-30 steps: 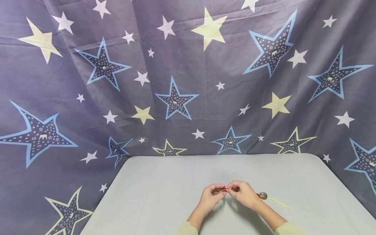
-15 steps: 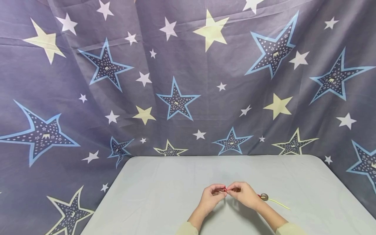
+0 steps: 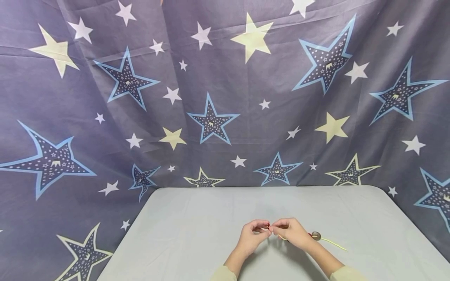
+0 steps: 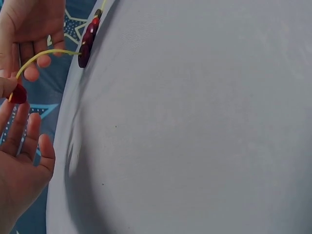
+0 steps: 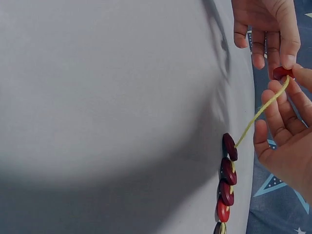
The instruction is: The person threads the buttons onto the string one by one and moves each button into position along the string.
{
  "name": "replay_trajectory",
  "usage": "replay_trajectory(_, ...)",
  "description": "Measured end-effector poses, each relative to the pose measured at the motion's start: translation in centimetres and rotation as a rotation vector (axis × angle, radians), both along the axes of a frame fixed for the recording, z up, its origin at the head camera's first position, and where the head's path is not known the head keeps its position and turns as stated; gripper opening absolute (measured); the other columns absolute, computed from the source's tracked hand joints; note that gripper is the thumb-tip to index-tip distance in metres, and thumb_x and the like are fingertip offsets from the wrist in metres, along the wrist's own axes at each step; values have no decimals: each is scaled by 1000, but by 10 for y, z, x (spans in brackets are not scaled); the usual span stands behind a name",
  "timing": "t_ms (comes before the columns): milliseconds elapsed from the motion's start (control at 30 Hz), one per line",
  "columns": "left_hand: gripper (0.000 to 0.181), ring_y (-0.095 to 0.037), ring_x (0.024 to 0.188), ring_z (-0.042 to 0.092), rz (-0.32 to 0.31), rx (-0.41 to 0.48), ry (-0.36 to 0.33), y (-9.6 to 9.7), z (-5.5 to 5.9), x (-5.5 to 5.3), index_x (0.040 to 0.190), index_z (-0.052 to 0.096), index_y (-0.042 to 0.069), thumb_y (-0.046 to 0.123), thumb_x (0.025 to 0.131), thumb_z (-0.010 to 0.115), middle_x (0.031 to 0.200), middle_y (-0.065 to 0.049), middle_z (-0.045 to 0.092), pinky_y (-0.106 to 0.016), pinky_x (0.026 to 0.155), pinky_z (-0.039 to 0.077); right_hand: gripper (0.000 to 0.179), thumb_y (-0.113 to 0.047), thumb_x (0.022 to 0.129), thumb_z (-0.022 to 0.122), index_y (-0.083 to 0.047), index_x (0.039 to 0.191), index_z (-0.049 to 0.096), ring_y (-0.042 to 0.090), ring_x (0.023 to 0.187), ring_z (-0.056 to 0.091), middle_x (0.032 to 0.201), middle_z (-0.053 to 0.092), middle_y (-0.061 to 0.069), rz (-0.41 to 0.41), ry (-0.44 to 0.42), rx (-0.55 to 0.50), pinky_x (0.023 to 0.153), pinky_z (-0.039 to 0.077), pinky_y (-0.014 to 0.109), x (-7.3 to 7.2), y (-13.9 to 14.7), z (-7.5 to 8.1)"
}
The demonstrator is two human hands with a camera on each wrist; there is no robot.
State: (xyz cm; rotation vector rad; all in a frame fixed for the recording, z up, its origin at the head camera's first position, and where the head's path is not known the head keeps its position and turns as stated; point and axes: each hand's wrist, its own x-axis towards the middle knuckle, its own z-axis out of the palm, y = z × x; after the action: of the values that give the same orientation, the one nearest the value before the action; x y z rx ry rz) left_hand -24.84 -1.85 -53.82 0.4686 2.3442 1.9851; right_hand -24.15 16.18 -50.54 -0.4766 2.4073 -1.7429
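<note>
My left hand (image 3: 250, 236) and right hand (image 3: 294, 234) meet fingertip to fingertip low over the table. Between them is a small red button (image 5: 280, 73), held between the left thumb and fingers. A yellow cord (image 5: 263, 108) runs from the button down to a row of strung buttons. With thumb and fingers my right hand pinches the cord right at the red button's edge. Several dark red buttons (image 5: 227, 192) and a brighter red one (image 5: 223, 210) lie overlapping on the cord. At its far end a brown button (image 3: 316, 235) lies beside the right wrist.
A pale cloth-covered table (image 3: 183, 230) spreads under both hands. Past the brown button the cord's yellow tail (image 3: 334, 244) lies on the table. A dark curtain (image 3: 228, 78) printed with stars hangs behind and along the sides.
The cord that showed at the left fingers has been drawn away, and a yellow bend now shows under the right hand. Both hands stay almost in place around the red button.
</note>
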Motion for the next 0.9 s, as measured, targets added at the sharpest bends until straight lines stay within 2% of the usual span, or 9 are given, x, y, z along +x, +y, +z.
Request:
replay_trajectory(167,30,-4,79,58,-6,5,26,-3,0,1,108,65,4,11,79,71,101,-14,69,-20,70,48,26,-18,87,64,7,96,67,9,66,60,82,67,17,-6,5,-6,58,49,19,0,0,-3)
replay_trajectory(300,24,-3,79,58,16,4,45,-5,0,1,102,65,5,12,80,71,99,-13,70,-21,71,48,25,-15,88,62,8,97,66,8,65,59,80,67,15,-7,10,-27,57,49,20,1,0,-2)
replay_trajectory(433,15,-1,78,57,51,-28,27,-6,1,1,93,68,8,16,80,72,93,-7,71,-19,67,46,24,-12,89,60,9,97,66,9,65,59,82,67,19,-4,4,-22,58,51,24,0,-1,-2)
replay_trajectory(567,14,0,78,57,67,-46,13,-4,3,1,90,70,9,18,80,72,90,-4,71,-19,67,46,22,-9,89,59,10,97,65,10,65,59,83,66,22,1,4,-13,60,53,27,-1,0,-3)
replay_trajectory(667,14,0,78,56,76,-46,14,-2,3,0,89,70,9,20,80,72,89,-3,71,-19,68,45,23,-10,89,59,10,98,65,10,65,59,83,66,22,7,10,-18,61,53,28,1,0,-1)
replay_trajectory(767,14,0,78,56,85,-52,14,-1,3,0,88,70,10,21,80,72,87,-2,71,-19,68,44,23,-10,90,58,11,98,65,7,64,59,84,65,25,13,14,-24,61,53,27,7,0,8)
replay_trajectory(900,13,1,77,56,97,-59,28,1,4,0,87,71,10,21,81,71,86,-3,71,-18,68,43,23,-10,90,58,11,98,65,7,65,59,84,65,25,19,19,-25,61,53,27,9,1,9)
